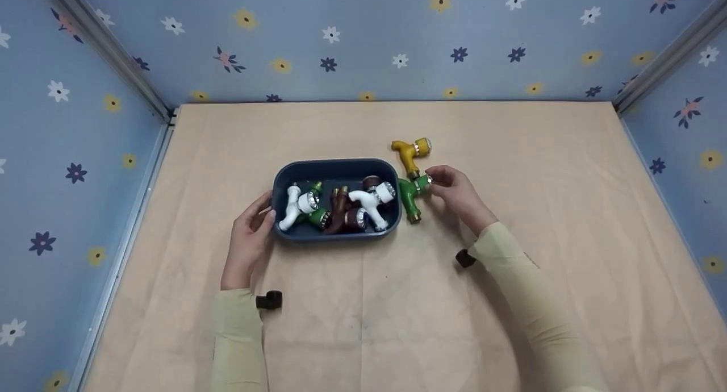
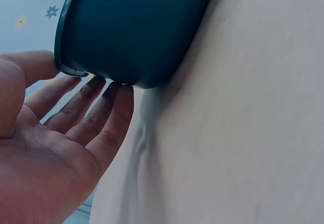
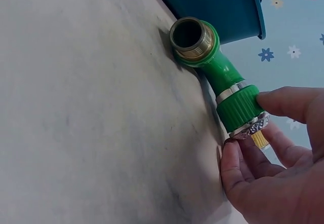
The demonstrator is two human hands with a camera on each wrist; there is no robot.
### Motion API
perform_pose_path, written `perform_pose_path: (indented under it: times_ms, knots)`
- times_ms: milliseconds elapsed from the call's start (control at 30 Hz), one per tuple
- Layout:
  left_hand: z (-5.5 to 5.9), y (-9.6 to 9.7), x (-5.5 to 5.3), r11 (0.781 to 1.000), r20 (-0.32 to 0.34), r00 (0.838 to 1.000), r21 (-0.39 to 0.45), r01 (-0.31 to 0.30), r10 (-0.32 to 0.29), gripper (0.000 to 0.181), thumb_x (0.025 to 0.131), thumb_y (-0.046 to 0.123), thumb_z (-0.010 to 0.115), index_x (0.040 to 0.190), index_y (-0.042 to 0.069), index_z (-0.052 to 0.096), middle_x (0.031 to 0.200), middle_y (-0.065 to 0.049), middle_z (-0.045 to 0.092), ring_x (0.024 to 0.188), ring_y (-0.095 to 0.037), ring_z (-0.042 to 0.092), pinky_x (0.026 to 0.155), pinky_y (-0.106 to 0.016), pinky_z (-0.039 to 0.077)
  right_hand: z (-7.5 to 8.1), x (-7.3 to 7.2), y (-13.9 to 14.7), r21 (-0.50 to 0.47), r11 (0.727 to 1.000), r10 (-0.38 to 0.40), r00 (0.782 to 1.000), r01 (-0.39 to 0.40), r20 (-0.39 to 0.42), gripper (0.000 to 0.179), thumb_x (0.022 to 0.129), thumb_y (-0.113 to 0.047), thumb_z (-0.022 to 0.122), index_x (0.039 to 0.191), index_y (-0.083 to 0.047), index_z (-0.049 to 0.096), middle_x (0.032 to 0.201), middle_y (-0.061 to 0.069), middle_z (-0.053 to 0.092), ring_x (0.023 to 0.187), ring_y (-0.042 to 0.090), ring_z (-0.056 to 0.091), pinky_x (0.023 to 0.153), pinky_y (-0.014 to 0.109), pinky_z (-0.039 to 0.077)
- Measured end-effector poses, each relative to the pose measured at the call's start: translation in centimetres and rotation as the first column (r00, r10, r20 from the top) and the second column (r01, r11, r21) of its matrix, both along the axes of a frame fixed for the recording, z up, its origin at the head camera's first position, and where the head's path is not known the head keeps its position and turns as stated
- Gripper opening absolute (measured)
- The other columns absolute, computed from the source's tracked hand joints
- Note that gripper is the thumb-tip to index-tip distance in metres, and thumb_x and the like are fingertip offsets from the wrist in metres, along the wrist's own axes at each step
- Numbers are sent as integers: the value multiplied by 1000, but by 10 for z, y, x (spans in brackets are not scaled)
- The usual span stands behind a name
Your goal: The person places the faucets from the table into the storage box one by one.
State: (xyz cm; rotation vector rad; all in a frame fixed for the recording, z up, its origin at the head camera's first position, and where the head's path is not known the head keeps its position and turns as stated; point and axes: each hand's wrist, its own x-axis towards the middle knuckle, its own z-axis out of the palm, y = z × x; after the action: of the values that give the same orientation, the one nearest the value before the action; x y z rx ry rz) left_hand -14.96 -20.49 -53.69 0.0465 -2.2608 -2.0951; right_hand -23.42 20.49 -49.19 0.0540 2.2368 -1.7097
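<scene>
My right hand (image 1: 454, 193) pinches the knob end of a green tap (image 1: 410, 197) between thumb and fingers, right beside the bin. In the right wrist view the green tap's threaded brass inlet (image 3: 191, 39) faces the camera. My left hand (image 1: 247, 233) touches the left end of a dark blue bin (image 1: 335, 238), fingers mostly straight along its wall and thumb at the rim (image 2: 71, 72). Inside the bin lie white taps (image 1: 292, 207), a green tap (image 1: 319, 217) and brown taps (image 1: 355, 219), partly overlapping. A yellow tap (image 1: 406, 153) lies just behind the held one.
Beige cloth (image 1: 363, 312) covers the table. Blue flowered panels (image 1: 369, 40) stand at the back and both sides, with metal posts (image 1: 108, 45) at the corners. A small black camera (image 1: 270, 300) is worn on each wrist.
</scene>
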Motion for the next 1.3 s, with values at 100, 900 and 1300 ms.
perform_pose_path:
  times_ms: [100,900,1300]
  knots:
    - [1,0,0,1000,8,1000,5,1,-1,44,98,7,53,142,4,46,136,-17,49,122,-29,50,94,-19,41,4,3,0,5,1000,-1,1000,1,5,42,90,5,59,130,9,48,127,19,52,121,28,47,105,35,34]
    - [27,7,7,998,41,999,58,7,-10,46,97,0,52,141,-6,41,137,-24,46,124,-34,47,91,-19,43,-23,-3,11,-269,958,-60,988,97,144,42,92,-6,58,131,6,47,122,13,52,102,22,60,97,42,44]
    - [28,8,7,998,35,999,58,8,-10,45,97,-1,51,141,-7,41,137,-26,45,123,-36,47,89,-18,43,-25,3,16,-188,977,-80,990,101,118,41,89,-3,62,129,4,54,121,14,55,101,22,61,91,38,48]
